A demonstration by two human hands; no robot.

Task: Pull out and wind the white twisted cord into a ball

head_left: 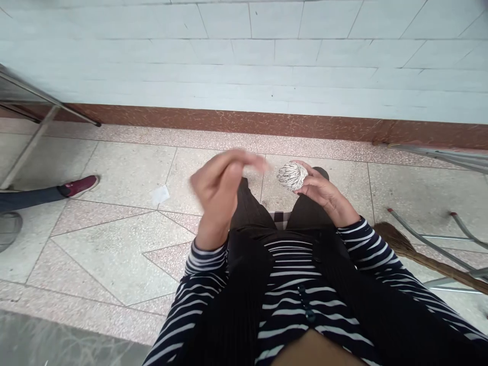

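Note:
My right hand [324,190] is wrapped round a ball of white cord with dark flecks [292,176], held above my knees. The strands lie wound in slanting layers, and the ball's right side is hidden by the fingers and thumb. To the left of the ball, my left hand [223,185] is raised and smeared by motion. Its index finger points toward the ball, with a gap between them. Whether a strand runs between the left fingers and the ball cannot be made out.
A broom [423,256] and metal chair legs [430,239] are at my right. On the left are a metal frame [34,137], another person's shoe [82,186] and a white scrap [160,194] on the tiled floor. A tiled wall [251,66] stands in front.

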